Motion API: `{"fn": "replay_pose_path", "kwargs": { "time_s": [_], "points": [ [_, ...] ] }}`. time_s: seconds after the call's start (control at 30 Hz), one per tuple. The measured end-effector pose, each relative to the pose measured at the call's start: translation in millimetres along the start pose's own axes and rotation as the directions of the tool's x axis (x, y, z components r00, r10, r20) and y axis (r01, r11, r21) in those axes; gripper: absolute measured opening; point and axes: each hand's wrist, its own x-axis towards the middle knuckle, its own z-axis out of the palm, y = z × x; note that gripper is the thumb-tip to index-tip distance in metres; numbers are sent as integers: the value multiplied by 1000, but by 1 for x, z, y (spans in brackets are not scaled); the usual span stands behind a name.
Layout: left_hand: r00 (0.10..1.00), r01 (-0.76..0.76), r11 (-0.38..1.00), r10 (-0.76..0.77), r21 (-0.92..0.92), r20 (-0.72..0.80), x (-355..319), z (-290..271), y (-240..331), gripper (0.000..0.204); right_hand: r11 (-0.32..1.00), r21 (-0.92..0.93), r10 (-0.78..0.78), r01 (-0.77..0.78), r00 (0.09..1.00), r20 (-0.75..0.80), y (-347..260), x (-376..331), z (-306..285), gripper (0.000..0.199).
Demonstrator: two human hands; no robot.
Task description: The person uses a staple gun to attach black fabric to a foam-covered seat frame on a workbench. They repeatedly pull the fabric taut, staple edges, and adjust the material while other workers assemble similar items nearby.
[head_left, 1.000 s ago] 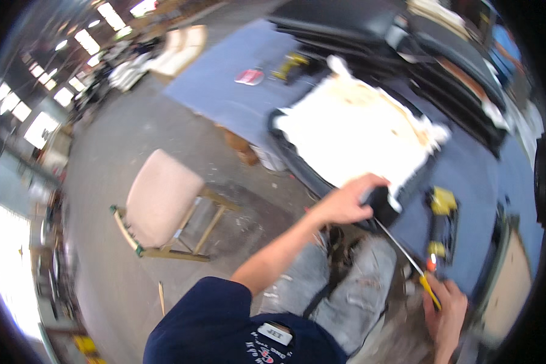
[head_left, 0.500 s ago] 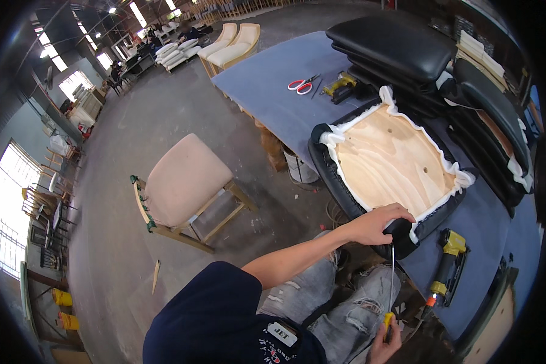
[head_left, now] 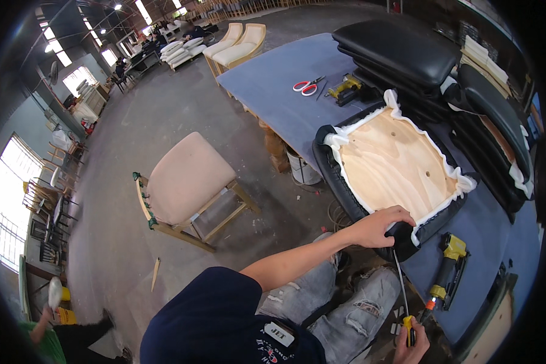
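An upholstered chair seat (head_left: 400, 161) lies underside up on the table, with its bare wood panel showing inside a ring of white padding and a black cover. My left hand (head_left: 379, 227) pinches the black cover at the seat's near corner, thumb and fingers closed on it. In my right hand (head_left: 414, 344), low at the table's front edge, is a screwdriver (head_left: 409, 323) with a yellow and black handle. Its long metal shaft slants up to the cover just below my left hand. Whether the tip presses into the cover is hard to see.
A yellow-black staple gun (head_left: 449, 264) lies right of the seat. Red-handled scissors (head_left: 308, 86) and another staple gun (head_left: 344, 90) lie beyond it. Black cushions (head_left: 400, 48) are stacked at the far right. A beige chair (head_left: 191, 176) stands on the floor; a person (head_left: 54, 340) is at lower left.
My right hand has shifted right, so the screwdriver now leans more. My left hand keeps its hold on the cover. A person in green has appeared at the lower left.
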Motion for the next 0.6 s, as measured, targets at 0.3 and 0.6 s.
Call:
{"fn": "replay_pose_path", "kwargs": {
  "time_s": [0.3,0.6],
  "points": [
    [1000,-4,999,4,34,-15,-2,2,0,59,998,61,8,1,988,-154,32,-14,56,32],
    [999,25,998,-26,50,23,-2,3,3,58,982,163,113,-95,988,-102,19,-4,35,35]
  ]
}}
